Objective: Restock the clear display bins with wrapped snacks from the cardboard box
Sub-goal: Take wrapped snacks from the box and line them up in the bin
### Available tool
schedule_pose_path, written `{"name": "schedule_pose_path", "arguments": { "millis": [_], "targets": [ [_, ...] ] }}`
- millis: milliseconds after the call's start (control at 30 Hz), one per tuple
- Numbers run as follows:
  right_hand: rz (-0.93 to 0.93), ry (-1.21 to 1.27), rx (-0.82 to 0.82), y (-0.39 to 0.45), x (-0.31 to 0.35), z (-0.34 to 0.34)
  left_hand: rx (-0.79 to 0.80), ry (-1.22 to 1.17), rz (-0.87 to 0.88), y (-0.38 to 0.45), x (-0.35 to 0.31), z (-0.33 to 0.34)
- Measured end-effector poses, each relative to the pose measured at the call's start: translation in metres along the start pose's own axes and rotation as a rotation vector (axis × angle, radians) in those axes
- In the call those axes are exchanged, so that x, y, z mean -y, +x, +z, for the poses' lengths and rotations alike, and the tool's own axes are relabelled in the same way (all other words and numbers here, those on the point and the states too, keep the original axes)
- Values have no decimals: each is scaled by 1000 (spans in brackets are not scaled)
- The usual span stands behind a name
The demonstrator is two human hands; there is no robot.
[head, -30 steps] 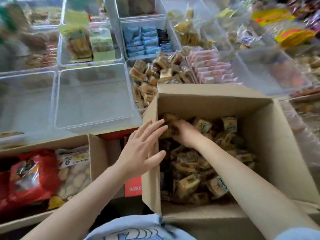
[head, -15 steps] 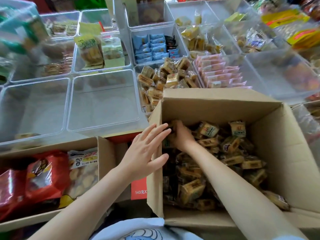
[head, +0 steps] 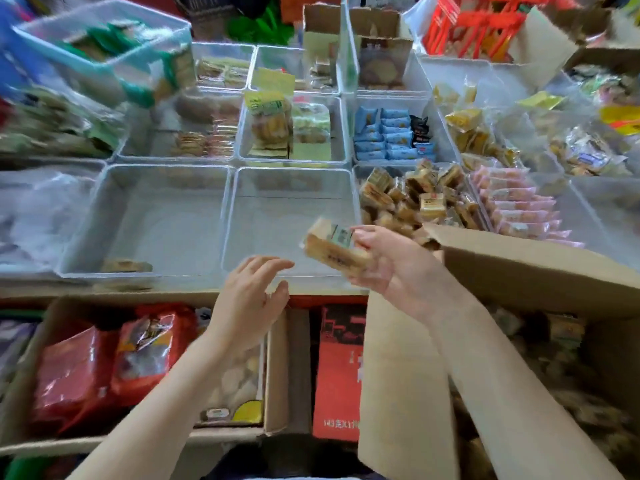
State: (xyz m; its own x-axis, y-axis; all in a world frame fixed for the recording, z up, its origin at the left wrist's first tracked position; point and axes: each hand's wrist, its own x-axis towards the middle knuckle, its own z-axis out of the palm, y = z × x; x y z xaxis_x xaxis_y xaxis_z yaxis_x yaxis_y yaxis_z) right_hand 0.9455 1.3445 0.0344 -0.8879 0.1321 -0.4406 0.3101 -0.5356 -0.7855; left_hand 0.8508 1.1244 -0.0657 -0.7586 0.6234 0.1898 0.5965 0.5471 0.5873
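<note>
While the left hand (head: 251,292) hangs relaxed, right-hand fingers (head: 363,237) clasp tan, clear-wrapped snacks (head: 334,247).

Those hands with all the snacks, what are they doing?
A person is filling the clear display bins with snacks. The right hand grips a few wrapped snacks taken from the cardboard box and holds them near an empty bin. Just behind is a bin of the same brown snacks. The left hand holds nothing, its fingers loosely curled, in front of the bins.
</note>
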Motion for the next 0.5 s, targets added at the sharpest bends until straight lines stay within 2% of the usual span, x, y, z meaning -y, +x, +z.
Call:
{"name": "schedule_pose_path", "arguments": {
  "millis": [100, 167, 300, 400, 500],
  "targets": [
    [128, 19, -32, 58, -37, 73, -104, 40, -87, -12, 77, -34],
    [227, 89, 22, 93, -68, 119, -180, 85, -148, -25, 133, -57],
    [390, -92, 107, 153, -130, 211, -253, 208, -256, -49, 240, -104],
    [286, -233, 43, 206, -159, 264, -90, 337, -335, -63, 300, -125],
    [59, -666, -43, 262, -178, 288, 75, 396, -345, -76, 333, -132]
  ]
}}
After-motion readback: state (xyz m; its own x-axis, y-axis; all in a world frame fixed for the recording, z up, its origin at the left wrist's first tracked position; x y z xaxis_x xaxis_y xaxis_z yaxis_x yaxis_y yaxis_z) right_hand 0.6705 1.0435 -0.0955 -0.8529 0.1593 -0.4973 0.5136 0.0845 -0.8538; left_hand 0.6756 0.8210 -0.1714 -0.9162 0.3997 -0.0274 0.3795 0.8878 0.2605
